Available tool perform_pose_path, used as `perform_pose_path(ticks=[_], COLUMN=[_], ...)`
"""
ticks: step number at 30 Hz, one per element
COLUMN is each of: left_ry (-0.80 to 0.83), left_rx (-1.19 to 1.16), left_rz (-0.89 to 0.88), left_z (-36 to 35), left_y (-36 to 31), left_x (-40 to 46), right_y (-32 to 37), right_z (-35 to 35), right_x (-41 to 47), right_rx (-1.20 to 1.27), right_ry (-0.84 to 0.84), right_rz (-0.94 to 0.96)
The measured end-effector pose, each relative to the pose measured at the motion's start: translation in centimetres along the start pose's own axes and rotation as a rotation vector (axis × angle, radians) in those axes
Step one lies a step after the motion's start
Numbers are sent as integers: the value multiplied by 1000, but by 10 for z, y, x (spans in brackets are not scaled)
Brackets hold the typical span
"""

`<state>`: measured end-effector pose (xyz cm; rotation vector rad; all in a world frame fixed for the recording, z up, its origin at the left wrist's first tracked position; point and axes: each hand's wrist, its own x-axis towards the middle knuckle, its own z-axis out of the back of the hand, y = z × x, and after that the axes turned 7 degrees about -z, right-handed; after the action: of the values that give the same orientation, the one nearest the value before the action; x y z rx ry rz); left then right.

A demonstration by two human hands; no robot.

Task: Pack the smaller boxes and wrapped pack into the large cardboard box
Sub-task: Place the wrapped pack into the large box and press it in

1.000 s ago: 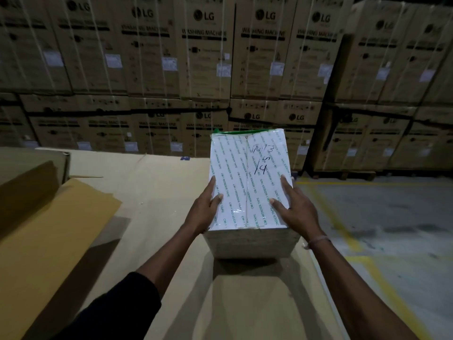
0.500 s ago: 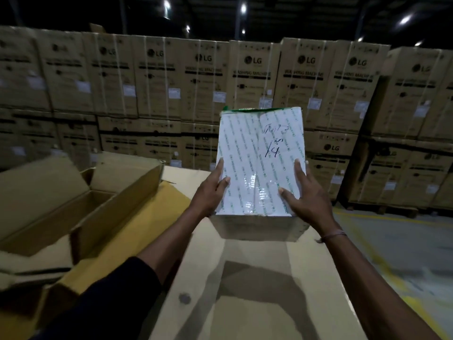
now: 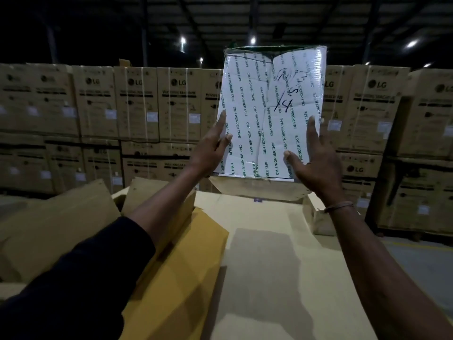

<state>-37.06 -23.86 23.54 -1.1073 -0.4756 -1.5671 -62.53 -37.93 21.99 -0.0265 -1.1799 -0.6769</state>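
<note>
Many stacked LG cartons (image 3: 137, 104) behind cardboard worktop (image 3: 282, 266).

1. the wrapped pack (image 3: 270, 114) is cardboard under white printed tape, glossy, catching glints, its film wrinkled near the top edge.
2. its underside shows bare, matt brown board.
3. the large cardboard box (image 3: 61, 224) has dull, plain brown flaps.
4. the cardboard sheet (image 3: 282, 278) below is pale, smooth and matt.
5. the stacked cartons (image 3: 137, 101) behind are matt brown cardboard, bound with thin shiny straps.
</note>
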Motion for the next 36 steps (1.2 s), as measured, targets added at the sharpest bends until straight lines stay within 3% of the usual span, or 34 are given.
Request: perform_pose_path(ticks=[5,15,25,30,36], left_ry=[17,-2,35,85,227], left_rx=[13,13,-18,-74,-157], left_rz=[0,39,56,137,294], left_z=[31,93,247,321,364], left_y=[61,161,255,290,313], left_x=[23,16,-24,-52,-80], right_y=[34,117,290,370,418], right_z=[-53,-133,-200,-230,-240], right_x=[32,56,51,35,11], right_rx=[62,-49,-97,-86,-57], right_ry=[29,59,100,216,379], right_rz=[3,30,9,-57,-161])
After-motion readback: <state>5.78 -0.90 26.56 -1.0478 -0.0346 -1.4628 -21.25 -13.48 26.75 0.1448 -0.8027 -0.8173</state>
